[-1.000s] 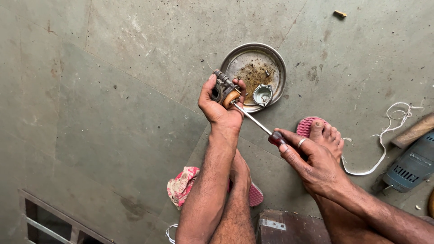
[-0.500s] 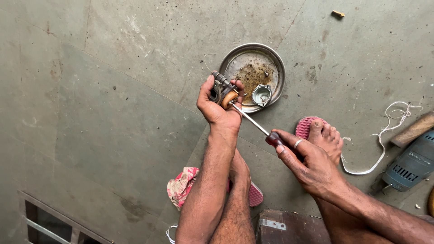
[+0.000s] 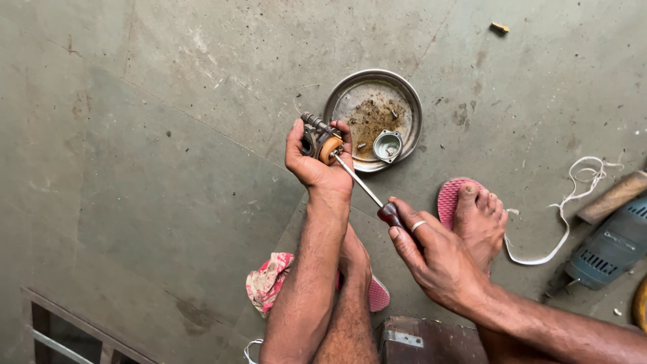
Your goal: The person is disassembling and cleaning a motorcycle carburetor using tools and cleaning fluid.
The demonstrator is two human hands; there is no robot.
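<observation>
My left hand [image 3: 317, 165] grips a small grey metal engine part [image 3: 315, 135] with an orange-tan round piece on its side, held up over the concrete floor. My right hand [image 3: 435, 253], a ring on one finger, holds a screwdriver [image 3: 367, 189] by its dark red handle. The screwdriver's shaft slants up and left, and its tip sits against the orange-tan piece. Just behind the part lies a round metal plate [image 3: 344, 91] with brown grime, a few small screws and a small metal cup [image 3: 387, 145].
My bare right foot [image 3: 480, 219] rests on a pink sandal. A second pink sandal and a rag [image 3: 269, 283] lie under my left leg. A blue power tool [image 3: 610, 248], a wooden handle [image 3: 613, 197] and white cord [image 3: 573, 202] lie at the right.
Both hands and the screwdriver stay in nearly the same place. The part in my left hand has shifted slightly.
</observation>
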